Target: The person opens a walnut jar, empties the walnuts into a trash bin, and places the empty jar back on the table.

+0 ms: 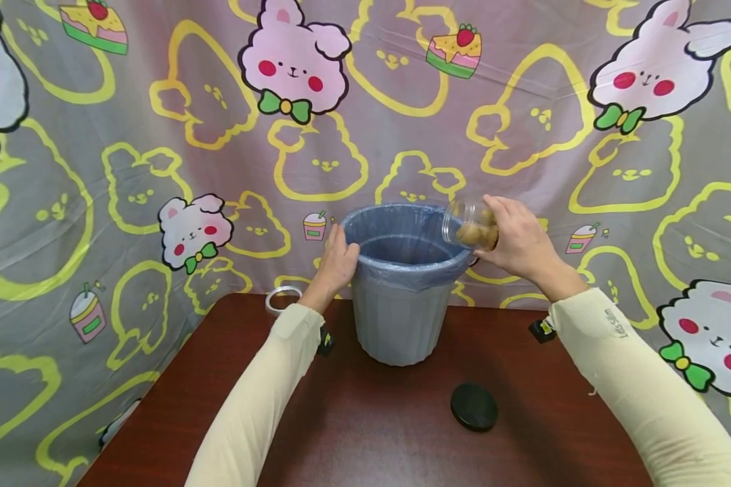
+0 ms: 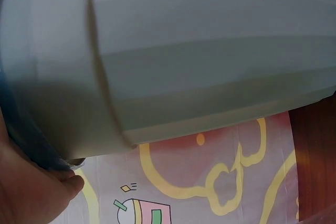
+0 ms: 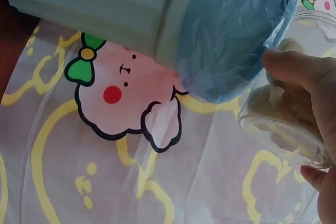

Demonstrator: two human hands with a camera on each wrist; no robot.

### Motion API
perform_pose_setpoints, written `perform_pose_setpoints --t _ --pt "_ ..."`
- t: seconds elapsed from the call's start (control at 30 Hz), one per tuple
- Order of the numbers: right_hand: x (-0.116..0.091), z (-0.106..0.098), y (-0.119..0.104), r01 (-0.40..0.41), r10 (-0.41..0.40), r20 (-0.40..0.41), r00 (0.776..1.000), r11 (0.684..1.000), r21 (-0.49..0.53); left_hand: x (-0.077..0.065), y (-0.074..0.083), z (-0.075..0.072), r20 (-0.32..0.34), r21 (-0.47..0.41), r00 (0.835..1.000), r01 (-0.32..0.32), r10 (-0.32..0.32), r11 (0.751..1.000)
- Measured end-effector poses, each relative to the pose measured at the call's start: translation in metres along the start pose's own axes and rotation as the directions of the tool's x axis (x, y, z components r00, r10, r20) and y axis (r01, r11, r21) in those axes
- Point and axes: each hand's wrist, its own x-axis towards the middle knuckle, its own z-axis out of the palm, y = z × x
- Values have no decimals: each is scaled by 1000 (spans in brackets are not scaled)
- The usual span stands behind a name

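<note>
A grey trash bin (image 1: 402, 325) stands upright on the table, lined with a translucent blue plastic bag (image 2: 21, 124) folded over its rim. My left hand (image 1: 336, 260) holds the bin's left rim, its fingers partly hidden in the head view. On the other side, my right hand (image 1: 520, 237) grips a clear jar (image 1: 457, 220) tipped on its side, mouth toward the bin and over the right rim. Several brownish-yellow lumps (image 1: 478, 235) lie inside the jar; their kind is unclear. A round black lid (image 1: 474, 406) rests on the table, in front and right of the bin.
Behind the left forearm stands a clear round object (image 1: 283, 297), mostly hidden, with a pale rim. The dark red-brown table (image 1: 378, 433) ends at a printed curtain (image 1: 317, 162) close behind the bin.
</note>
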Motion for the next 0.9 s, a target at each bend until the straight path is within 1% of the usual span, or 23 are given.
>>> perform_pose_setpoints --t 0.2,0.37,0.63,0.9 --pt "1 0 2 33 -33 20 999 999 -32 1 -1 1 -9 2 1000 -7 7 1000" --pt "2 0 3 80 -80 6 997 996 -49 2 0 1 -22 10 1000 -12 13 1000" --pt "4 -1 2 143 -145 -15 989 986 -81 1 1 1 -23 18 1000 -11 12 1000" --pt "6 0 3 207 -211 -29 977 973 -105 1 1 1 -32 25 999 -18 19 1000"
